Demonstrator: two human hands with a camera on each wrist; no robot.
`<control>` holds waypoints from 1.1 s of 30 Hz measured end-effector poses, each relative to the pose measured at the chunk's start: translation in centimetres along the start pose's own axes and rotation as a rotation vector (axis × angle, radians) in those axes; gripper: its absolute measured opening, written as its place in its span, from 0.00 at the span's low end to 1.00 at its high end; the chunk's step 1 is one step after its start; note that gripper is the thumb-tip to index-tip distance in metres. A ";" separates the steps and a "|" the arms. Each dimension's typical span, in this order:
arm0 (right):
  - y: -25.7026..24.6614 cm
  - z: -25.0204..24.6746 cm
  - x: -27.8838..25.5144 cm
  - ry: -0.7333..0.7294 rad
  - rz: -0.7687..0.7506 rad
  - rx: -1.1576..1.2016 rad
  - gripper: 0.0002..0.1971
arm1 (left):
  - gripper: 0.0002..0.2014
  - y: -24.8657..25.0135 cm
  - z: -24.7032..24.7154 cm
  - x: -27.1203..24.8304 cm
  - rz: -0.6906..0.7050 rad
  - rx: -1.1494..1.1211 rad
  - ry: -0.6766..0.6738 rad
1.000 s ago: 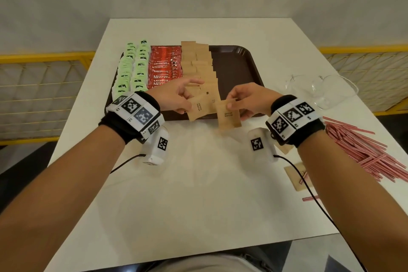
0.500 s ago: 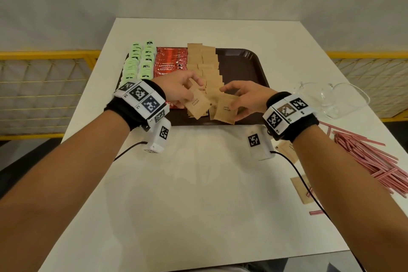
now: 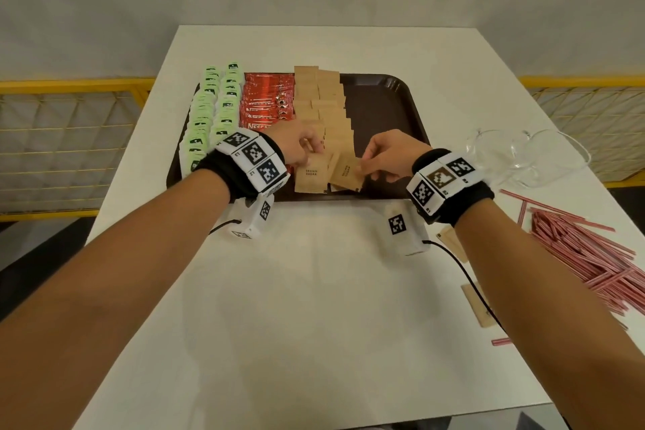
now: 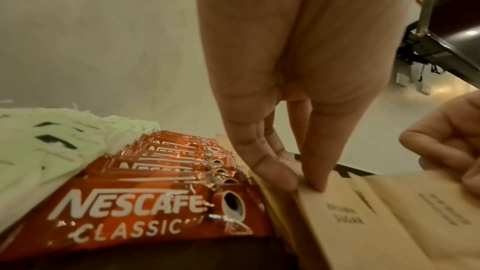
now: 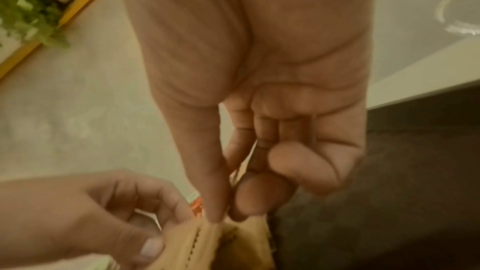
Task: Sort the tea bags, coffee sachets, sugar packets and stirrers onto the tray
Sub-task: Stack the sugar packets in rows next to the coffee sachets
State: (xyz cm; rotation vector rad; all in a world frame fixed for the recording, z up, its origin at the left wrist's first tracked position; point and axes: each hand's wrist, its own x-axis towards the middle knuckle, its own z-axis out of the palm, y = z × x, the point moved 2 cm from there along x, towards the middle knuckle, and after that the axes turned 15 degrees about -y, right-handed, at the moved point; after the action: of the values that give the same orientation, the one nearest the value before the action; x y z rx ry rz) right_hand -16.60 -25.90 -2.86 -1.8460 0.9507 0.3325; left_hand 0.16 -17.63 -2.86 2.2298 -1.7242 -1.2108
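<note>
A dark brown tray [image 3: 380, 108] holds green tea bags [image 3: 209, 115] at its left, red coffee sachets [image 3: 265, 105] beside them, then two rows of brown sugar packets [image 3: 317, 98]. My left hand [image 3: 312, 150] pinches the top edge of a sugar packet [image 3: 310, 174] at the near end of the left row; the left wrist view shows thumb and finger [image 4: 275, 171] on that packet [image 4: 345, 217]. My right hand [image 3: 363, 167] pinches another sugar packet [image 3: 345, 173] at the near end of the right row, its serrated edge [image 5: 197, 239] below the fingertips. Red stirrers [image 3: 586, 255] lie on the table at right.
Two loose sugar packets [image 3: 478, 304] lie on the white table [image 3: 314, 290] near my right forearm, with a stray stirrer [image 3: 501, 341] close by. A clear plastic container [image 3: 523, 157] sits right of the tray. The tray's right part is bare. Yellow railings flank the table.
Both hands have moved forward from the tray's front edge over the tray. The two held sugar packets have come down onto the near ends of the sugar rows.
</note>
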 end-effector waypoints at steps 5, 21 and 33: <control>-0.1 0.8 0.2 -0.095 0.060 -0.120 0.22 | 0.15 0.3 0.3 0.2 0.013 0.115 0.057; -0.7 0.5 0.3 -0.022 -0.015 0.032 0.07 | 0.23 0.6 1.7 -0.6 -0.056 0.434 0.073; -0.7 2.5 1.4 0.118 0.185 -0.444 0.20 | 0.29 0.7 2.5 -0.6 -0.060 0.401 0.070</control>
State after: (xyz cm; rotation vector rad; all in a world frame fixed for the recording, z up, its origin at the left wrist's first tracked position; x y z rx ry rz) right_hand -14.77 -24.28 -4.42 -2.2013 1.2049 0.5909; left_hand -1.90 -16.41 -3.91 2.5166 -2.0346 -0.8409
